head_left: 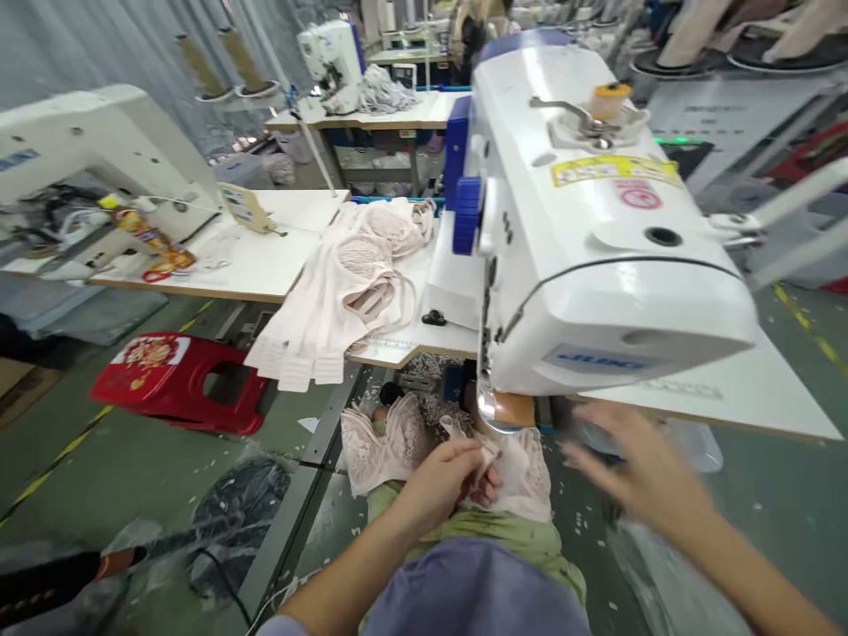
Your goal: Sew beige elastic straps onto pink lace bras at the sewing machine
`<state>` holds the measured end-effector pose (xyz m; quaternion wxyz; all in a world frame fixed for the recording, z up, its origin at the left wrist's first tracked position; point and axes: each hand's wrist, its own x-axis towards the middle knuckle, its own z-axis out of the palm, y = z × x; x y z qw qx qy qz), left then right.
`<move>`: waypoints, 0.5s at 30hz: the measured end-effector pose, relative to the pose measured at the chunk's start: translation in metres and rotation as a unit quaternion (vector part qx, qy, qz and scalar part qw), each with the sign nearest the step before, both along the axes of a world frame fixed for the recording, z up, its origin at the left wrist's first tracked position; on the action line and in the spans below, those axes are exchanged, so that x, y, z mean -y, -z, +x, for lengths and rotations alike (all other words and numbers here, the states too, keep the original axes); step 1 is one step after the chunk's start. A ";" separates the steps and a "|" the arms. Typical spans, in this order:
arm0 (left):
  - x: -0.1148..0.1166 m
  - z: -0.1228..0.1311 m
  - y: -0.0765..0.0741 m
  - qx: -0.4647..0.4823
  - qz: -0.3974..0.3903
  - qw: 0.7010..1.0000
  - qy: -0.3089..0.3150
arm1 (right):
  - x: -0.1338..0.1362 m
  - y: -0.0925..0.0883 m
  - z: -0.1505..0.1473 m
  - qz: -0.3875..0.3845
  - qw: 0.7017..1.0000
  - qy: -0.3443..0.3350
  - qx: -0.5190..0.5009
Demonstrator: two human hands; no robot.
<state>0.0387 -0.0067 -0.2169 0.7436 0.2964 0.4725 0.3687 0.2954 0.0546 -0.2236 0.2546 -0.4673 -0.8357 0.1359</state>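
Observation:
A pale pink lace bra (384, 450) lies across my lap, its cups spread to both sides. My left hand (460, 468) is closed, pinching a strip of the bra's fabric between thumb and fingers. Out to the right, my right hand (636, 464) is blurred by motion, with thumb and fingers apart and nothing seen in them. It is beside the front edge of the sewing table, clear of the bra. Directly above my lap is the head of a white sewing machine (623, 291); its needle area is hidden from here.
More pale pink bras (358, 265) with paper tags are piled on the table left of the machine. A red stool (185, 380) stands on the floor at left. Another sewing machine (99, 150), a drink bottle (146, 234) and red-handled scissors (159, 272) are on the left table.

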 end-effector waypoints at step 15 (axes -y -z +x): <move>0.034 0.024 0.069 -0.009 0.076 0.996 0.037 | 0.040 0.051 -0.034 -0.401 0.798 0.199 -0.403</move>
